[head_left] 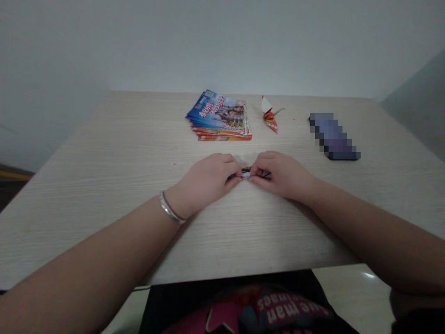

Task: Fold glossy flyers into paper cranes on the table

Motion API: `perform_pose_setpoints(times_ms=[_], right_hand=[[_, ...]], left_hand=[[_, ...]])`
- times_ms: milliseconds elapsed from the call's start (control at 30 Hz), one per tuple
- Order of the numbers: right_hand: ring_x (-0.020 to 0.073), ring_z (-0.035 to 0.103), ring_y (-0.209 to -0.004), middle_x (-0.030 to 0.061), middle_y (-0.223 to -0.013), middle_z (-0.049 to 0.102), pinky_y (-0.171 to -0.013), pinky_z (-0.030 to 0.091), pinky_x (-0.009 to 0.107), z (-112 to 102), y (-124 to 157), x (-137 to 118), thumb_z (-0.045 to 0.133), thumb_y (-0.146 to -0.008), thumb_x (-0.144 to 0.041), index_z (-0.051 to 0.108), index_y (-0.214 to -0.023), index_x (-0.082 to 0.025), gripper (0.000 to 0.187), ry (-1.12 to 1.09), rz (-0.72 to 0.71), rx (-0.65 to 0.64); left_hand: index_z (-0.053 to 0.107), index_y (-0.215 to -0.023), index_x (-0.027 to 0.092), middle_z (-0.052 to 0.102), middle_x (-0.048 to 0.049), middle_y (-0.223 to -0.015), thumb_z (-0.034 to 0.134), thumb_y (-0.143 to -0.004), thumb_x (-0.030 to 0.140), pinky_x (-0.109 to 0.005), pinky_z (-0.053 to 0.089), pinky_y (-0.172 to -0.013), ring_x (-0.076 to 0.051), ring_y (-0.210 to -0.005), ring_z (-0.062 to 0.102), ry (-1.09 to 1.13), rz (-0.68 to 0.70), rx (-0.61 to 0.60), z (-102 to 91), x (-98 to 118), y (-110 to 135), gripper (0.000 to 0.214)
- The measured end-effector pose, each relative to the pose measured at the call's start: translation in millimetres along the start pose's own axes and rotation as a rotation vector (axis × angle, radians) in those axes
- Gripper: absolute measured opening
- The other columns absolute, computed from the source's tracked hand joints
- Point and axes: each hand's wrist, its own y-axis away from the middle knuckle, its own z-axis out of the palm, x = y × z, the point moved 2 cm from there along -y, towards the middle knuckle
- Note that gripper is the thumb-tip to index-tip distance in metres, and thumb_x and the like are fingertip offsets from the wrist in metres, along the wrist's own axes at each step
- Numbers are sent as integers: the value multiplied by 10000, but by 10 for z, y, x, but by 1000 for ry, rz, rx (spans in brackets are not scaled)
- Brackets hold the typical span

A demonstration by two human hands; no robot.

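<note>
Pinching a small folded piece of printed paper (246, 175) between them, the left hand (205, 178) and the right hand (282, 177) sat with their fingertips facing each other near the middle of the pale wood-grain table (104, 167). Each grip was narrow, thumb and forefinger closed on one end of the small folded piece of printed paper, so that only a short whitish and pink strip of it showed between the two hands. The piece lay low, at or just above the table surface; whether it touched the wood could not be told. Both hands rested their outer edges on the table, and both forearms reached in from the near edge. A thin silver bangle (169, 208) circled the left wrist.

Farther back, well apart from the hands, a fanned stack of blue and orange printed paper sheets (220, 116) lay flat. Just to the right of it stood a small red, orange and white folded paper crane (270, 116), upright with its wing raised. Farther right lay a dark flat rectangular device (334, 137), its top blurred out. A plain pale wall (222, 41) rose behind the table. Below the near edge showed a dark garment with pink and white print (257, 306).
</note>
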Motion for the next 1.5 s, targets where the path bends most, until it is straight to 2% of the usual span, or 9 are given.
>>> perform_pose_setpoints(times_ms=[100,233,367,533,733,933,1500], right_hand=[[174,555,-740,47,-757,639,-704,386,295,-6,-38,-30,563,-898,-248,684,-807,-157,176,31,76,-42],[156,521,-667,35,-703,622,-643,349,289,-9,-97,-81,570,-860,-225,660,-736,-163,165,50,160,-74],[145,511,-615,19,-662,631,-596,312,291,-6,-103,-71,604,-841,-315,664,-708,-181,197,35,272,-47],[148,530,-600,13,-646,654,-577,293,296,3,-97,-26,638,-820,-435,654,-660,-197,287,30,394,-37],[137,507,-582,5,-615,628,-571,278,297,12,-121,-27,615,-827,-399,625,-641,-201,272,48,383,-54],[140,501,-593,13,-632,629,-575,279,298,8,-136,-63,595,-814,-336,618,-643,-195,223,79,379,-69],[157,497,-625,24,-676,636,-615,272,317,-25,-142,-118,535,-847,-334,614,-687,-198,224,189,326,-112]], left_hand=[[699,-936,114,664,-102,-988,552,-945,189,-360,498,-879,-218,-936,612,6,-60,-5,5,23,-10,166],[704,-900,100,658,-113,-975,530,-954,193,-368,497,-902,-224,-949,610,16,-130,15,32,35,-30,205],[694,-873,118,651,-102,-946,529,-957,227,-377,497,-863,-234,-926,606,-3,-157,25,47,44,-28,214],[677,-953,144,646,-72,-929,585,-913,196,-358,490,-791,-221,-875,602,22,-180,88,30,58,-11,113],[704,-917,159,653,-72,-960,576,-907,159,-356,487,-843,-223,-931,610,64,-178,65,31,50,-19,129],[709,-939,157,655,-77,-965,563,-929,194,-362,487,-824,-229,-919,611,19,-202,66,34,51,-13,152],[692,-964,175,634,-69,-977,530,-961,218,-345,481,-799,-223,-919,606,-41,-192,43,32,61,-21,168]])
